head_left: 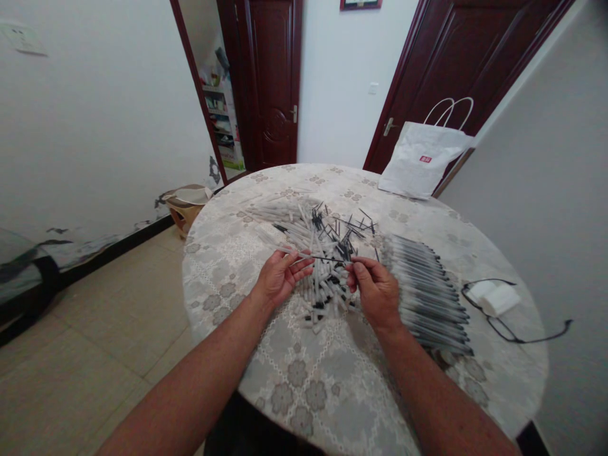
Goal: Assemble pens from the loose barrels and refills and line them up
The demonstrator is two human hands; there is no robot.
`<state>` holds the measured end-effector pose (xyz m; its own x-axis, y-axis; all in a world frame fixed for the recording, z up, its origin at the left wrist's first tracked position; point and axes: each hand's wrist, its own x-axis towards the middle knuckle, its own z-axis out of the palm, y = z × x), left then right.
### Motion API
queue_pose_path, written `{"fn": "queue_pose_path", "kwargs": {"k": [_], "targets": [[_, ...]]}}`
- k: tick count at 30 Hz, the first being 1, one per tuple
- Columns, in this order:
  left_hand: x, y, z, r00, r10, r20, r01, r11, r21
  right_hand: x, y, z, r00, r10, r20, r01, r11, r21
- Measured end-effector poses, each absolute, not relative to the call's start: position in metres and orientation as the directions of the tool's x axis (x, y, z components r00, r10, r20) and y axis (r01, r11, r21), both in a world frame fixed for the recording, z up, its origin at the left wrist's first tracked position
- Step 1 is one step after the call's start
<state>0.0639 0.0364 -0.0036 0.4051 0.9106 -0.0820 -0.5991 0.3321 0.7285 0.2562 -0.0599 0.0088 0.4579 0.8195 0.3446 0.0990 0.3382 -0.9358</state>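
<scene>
My left hand [281, 276] pinches a pale translucent tube [295, 252] between thumb and fingers. A thin black refill [327, 258] runs from that tube to my right hand [377, 288], whose thumb and forefinger are closed on its other end. Below and beyond my hands lie loose parts: clear pen tubes [285, 218], scattered black refills [354, 228] and small white and black caps [330, 285]. Right of my right hand, a neat row of assembled pens [427, 291] lies side by side on the patterned tablecloth.
The round table [304, 373] carries a white paper bag [422, 158] at its back right. Eyeglasses [506, 332] and a folded white tissue [498, 299] lie near the right edge. A brown stool [180, 212] stands beyond the table's left side.
</scene>
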Motion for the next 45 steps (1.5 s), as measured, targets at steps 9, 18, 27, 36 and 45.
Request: {"fn": "queue_pose_path", "kwargs": {"k": [9,18,27,36,45], "targets": [[0.062,0.031,0.001,0.575,0.817,-0.055,-0.527,0.42,0.739,0.253,-0.063,-0.003,0.143,0.948,0.284,0.052,0.279,-0.959],[0.061,0.023,0.002,0.733,0.678,-0.055,-0.381,0.477,0.792,0.247,-0.061,0.001,0.173,0.963,0.206,0.167,0.177,-0.97],[0.061,0.032,0.001,0.576,0.807,-0.13,-0.548,0.499,0.671,0.256,-0.061,0.002,0.271,0.914,0.301,0.412,0.172,-0.895],[0.061,0.045,-0.003,0.418,0.889,-0.189,-0.643,0.436,0.629,0.296,-0.048,-0.007,0.236,0.869,0.434,0.931,-0.075,-0.357],[0.062,0.044,-0.001,0.402,0.897,-0.182,-0.626,0.415,0.661,0.292,-0.057,-0.001,0.236,0.951,0.199,0.967,-0.209,-0.147]]}}
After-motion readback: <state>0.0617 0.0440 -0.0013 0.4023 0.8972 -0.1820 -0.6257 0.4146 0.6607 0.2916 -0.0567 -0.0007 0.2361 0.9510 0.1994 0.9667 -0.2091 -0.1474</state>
